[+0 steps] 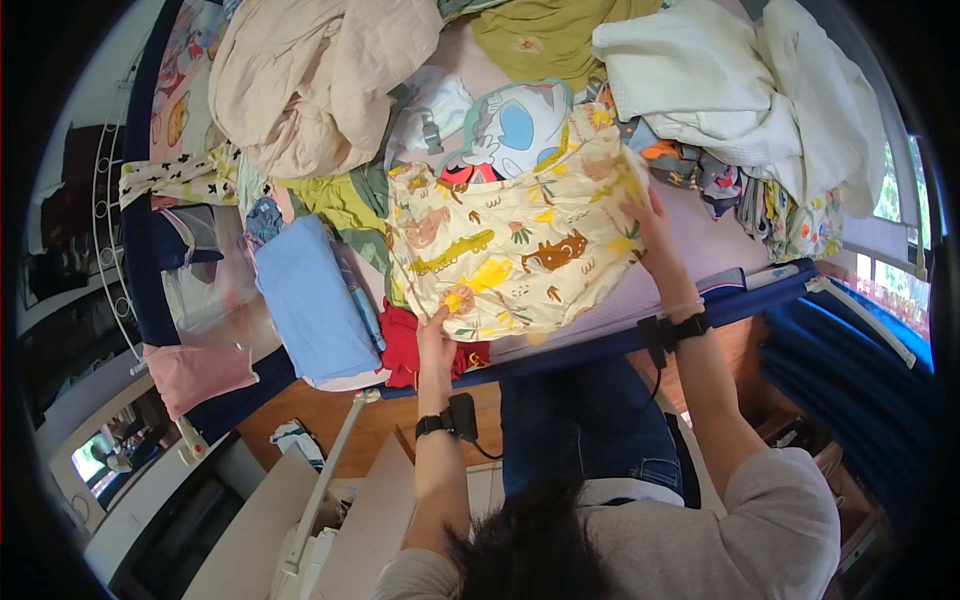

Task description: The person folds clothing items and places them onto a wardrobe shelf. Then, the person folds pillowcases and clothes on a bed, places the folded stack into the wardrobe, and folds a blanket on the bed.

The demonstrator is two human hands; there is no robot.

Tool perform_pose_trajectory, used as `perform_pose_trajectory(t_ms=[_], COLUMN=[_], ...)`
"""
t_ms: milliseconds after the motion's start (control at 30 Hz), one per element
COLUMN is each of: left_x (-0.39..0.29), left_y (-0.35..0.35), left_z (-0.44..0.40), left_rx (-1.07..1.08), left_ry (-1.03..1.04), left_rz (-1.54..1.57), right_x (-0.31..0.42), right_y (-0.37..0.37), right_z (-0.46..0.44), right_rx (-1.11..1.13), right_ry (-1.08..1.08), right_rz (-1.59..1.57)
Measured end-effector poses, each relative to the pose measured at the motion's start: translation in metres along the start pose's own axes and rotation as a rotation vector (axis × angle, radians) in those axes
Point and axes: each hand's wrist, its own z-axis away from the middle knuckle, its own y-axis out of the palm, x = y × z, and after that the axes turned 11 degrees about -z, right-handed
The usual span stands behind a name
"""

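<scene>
A cream cloth printed with animals, suns and leaves (500, 240) is spread between my two hands above the bed. My left hand (435, 338) grips its lower left corner, the thumb lying over the print. At the right edge, my right hand (655, 238) holds the cloth, part of its fingers hidden by it. Just behind the cloth's upper edge lies a white and grey item with a blue heart shape (516, 125). A red cloth (402, 345) lies beside my left hand, partly covered by the printed cloth.
A folded blue cloth (312, 295) lies left of my left hand. Heaps of beige fabric (315, 85), olive fabric (545, 40) and white fabric (700, 90) cover the far side. Folded patterned clothes (790, 215) sit at right. The bed's dark blue edge (590, 345) runs before my body.
</scene>
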Motion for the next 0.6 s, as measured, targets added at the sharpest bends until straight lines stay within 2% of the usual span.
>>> perform_pose_trajectory(t_ms=[67, 133, 167, 200, 267, 300, 333, 367, 433, 467, 533, 600], left_x=[0.002, 0.005, 0.007, 0.011, 0.007, 0.000, -0.003, -0.003, 0.001, 0.009, 0.016, 0.015], left_y=[-0.004, -0.004, -0.002, 0.000, 0.000, 0.004, 0.011, 0.011, 0.004, -0.010, -0.020, -0.021], left_z=[0.001, 0.001, 0.002, 0.004, 0.011, 0.015, 0.020, 0.018, 0.013, 0.004, -0.009, -0.009], left_rx=[0.030, 0.056, 0.072, 0.109, 0.196, 0.242, 0.140, 0.148, 0.153, 0.108, 0.053, 0.054], left_ry=[-0.028, -0.075, -0.097, -0.014, -0.044, -0.061, -0.039, -0.033, -0.027, -0.110, -0.158, -0.176], left_rz=[0.010, 0.095, 0.138, 0.056, 0.251, 0.345, 0.307, 0.305, 0.305, 0.275, 0.225, 0.206], right_x=[-0.007, -0.025, -0.057, -0.089, -0.103, -0.116, -0.140, -0.159, -0.175, -0.190, -0.156, -0.149], right_y=[0.051, 0.121, 0.134, 0.146, 0.169, 0.162, 0.146, 0.132, 0.108, 0.091, 0.092, 0.087], right_z=[0.007, 0.045, 0.052, 0.059, 0.092, 0.093, 0.088, 0.083, 0.080, 0.068, 0.064, 0.044], right_rx=[0.200, 0.487, 0.790, 1.040, 0.996, 1.066, 1.134, 1.203, 1.001, 0.905, 0.551, 0.241], right_ry=[0.010, 0.161, -0.085, -0.390, 0.051, 0.054, 0.058, 0.065, -0.073, -0.291, -0.368, -0.629], right_rz=[0.369, 0.607, 0.767, 0.856, 1.302, 1.370, 1.439, 1.509, 1.245, 1.160, 1.027, 1.059])
